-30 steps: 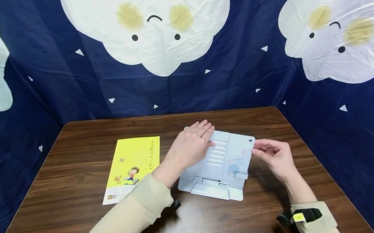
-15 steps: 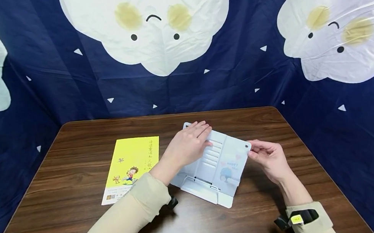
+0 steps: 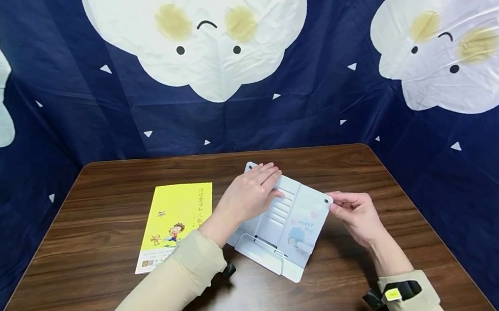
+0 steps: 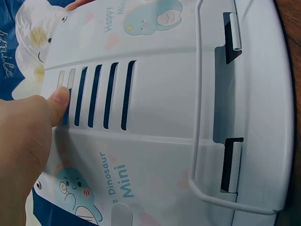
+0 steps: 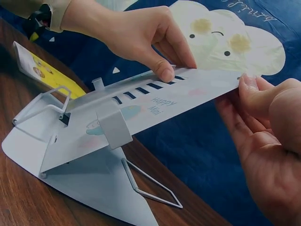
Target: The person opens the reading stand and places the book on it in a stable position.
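Head view: left fingers point(image 3: 261, 173) grip the stand point(image 3: 304, 211); right fingers point(image 3: 346, 197) pinch its corner.
Stand: likely stiff, light; hold its edges.

Site: small fabric-draped booth; room beyond hidden, so home or office undetermined. Creased dark-blue fabric curtain point(image 3: 227, 122), printed with upside-down white cloud faces point(image 3: 212, 70), lines back and both sides of a brown wood-grain worktop with rounded corners point(image 3: 90, 255). Yellow illustrated paper-covered book point(image 3: 186, 206) and pale-blue dinosaur-printed bookrest point(image 3: 300, 214) give a child's study-corner look.
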Available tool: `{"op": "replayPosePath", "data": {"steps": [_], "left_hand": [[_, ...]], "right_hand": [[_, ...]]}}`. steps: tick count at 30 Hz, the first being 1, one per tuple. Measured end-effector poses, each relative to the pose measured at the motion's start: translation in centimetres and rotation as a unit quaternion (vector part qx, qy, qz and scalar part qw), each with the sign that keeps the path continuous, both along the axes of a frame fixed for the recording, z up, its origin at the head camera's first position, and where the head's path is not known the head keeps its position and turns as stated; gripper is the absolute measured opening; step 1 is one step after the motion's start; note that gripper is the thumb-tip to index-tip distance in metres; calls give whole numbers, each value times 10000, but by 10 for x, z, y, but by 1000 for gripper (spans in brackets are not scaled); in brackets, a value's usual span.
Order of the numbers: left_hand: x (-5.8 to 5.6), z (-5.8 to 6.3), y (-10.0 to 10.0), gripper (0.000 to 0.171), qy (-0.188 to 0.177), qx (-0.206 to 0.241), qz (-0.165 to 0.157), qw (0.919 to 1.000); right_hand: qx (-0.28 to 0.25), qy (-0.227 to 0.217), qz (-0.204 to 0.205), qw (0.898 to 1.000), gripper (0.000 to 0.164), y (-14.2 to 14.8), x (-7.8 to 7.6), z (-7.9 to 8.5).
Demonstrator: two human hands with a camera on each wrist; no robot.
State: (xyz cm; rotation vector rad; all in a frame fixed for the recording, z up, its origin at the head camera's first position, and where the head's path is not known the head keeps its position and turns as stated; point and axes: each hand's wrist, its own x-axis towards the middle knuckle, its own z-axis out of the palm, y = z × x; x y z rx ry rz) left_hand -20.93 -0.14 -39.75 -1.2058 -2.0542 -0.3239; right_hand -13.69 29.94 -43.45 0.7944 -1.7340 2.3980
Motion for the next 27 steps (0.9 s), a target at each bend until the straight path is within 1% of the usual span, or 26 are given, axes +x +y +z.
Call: {"op": "replayPosePath", "data": {"steps": [4,8,18,24,27], "left_hand": [[0,1,-1,47,61,71,-51,9999],[-1,2,-2,48,142,96,-45,9998],[-3,2,-5,51,95,350,-191,9992],[-4,2,-8,52,27,446,-191,9988],[-5,2,-9,54,-7,444,-187,9988]], "right_hand": [[-12,-47,68,10000,32,-2,2,1],[-44,-5,186,9998,31,-6,3,2],[-97,188,573,9981,30,-14,2,4],[-178,244,753,9967,29,-18,1,4],[-209,229,774,9965,28,-21,0,4]]}}
